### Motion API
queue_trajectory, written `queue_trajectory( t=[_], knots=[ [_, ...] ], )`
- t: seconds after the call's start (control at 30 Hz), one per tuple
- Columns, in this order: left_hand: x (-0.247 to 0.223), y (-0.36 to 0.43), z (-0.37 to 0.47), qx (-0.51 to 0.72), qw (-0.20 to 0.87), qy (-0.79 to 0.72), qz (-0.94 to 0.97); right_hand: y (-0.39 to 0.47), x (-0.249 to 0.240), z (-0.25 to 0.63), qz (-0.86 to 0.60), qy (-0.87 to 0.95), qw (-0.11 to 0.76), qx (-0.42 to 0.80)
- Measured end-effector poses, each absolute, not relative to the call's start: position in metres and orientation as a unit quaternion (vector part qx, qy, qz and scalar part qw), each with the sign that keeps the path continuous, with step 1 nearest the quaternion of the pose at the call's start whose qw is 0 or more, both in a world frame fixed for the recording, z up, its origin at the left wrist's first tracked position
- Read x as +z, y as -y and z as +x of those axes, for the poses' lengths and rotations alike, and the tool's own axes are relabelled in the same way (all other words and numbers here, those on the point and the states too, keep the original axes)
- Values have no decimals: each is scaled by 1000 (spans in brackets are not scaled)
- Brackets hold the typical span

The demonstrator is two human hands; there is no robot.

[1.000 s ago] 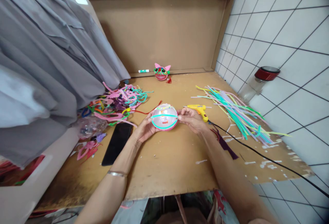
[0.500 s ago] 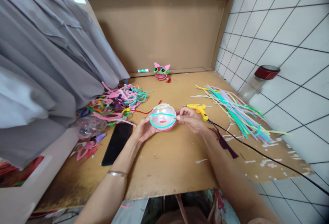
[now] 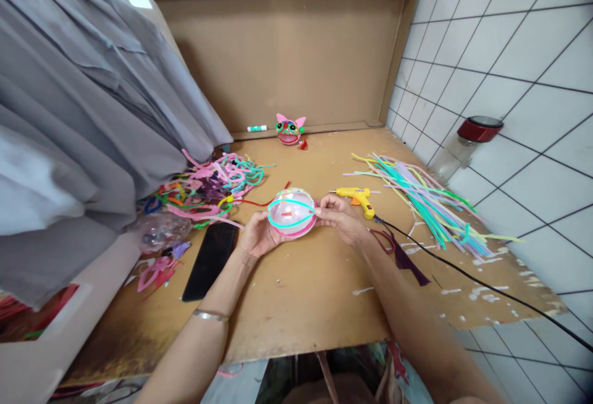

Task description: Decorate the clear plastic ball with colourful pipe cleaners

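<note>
A clear round plastic ball (image 3: 291, 211) with turquoise and pink strips around it is held between my two hands above the table. My left hand (image 3: 262, 233) grips its left side, the fingers curled under and behind it. At the ball's right edge, my right hand (image 3: 339, 215) pinches where the turquoise strips meet. Close beyond the right hand lies a yellow glue gun (image 3: 356, 197), its nozzle pointing left. A black phone (image 3: 210, 262) rests beside my left forearm.
Tangled pipe cleaners (image 3: 222, 178) and a clear crumpled plastic piece (image 3: 162, 229) lie left. Straight pipe cleaners (image 3: 417, 200) are heaped right, near a red-lidded jar (image 3: 463, 144). The black cord (image 3: 445, 268) crosses the right side. A decorated animal head (image 3: 290, 129) and glue stick (image 3: 257, 128) sit behind.
The ball has tilted between my hands, so the turquoise strips sit wider apart and more of the pink strip shows along its lower edge. Both hands keep their hold.
</note>
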State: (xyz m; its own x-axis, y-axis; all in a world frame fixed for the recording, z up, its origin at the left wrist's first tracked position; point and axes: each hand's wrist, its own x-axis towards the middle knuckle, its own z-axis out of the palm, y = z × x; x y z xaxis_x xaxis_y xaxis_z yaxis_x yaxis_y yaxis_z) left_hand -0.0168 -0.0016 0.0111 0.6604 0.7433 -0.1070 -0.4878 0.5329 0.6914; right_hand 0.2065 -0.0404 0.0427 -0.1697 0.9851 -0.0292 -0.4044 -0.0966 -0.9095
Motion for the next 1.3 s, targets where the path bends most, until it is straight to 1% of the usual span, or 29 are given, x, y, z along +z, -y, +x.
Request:
queue_trajectory(
  t=[0.13,0.3,0.4,0.67,1.13,1.3],
  knots=[
    [8,0,-19,355,859,-203,309,41,45,204,-369,413,540,634],
    [7,0,-18,350,863,-217,294,39,43,201,-371,425,604,562],
    [8,0,-17,345,867,-219,284,38,43,199,-362,436,620,543],
    [13,3,-15,331,881,-203,271,38,41,197,-351,479,634,495],
    [13,4,-13,333,883,-199,264,38,41,199,-353,483,630,495],
    [13,4,-14,333,881,-197,274,38,41,200,-363,505,622,476]
  ],
)
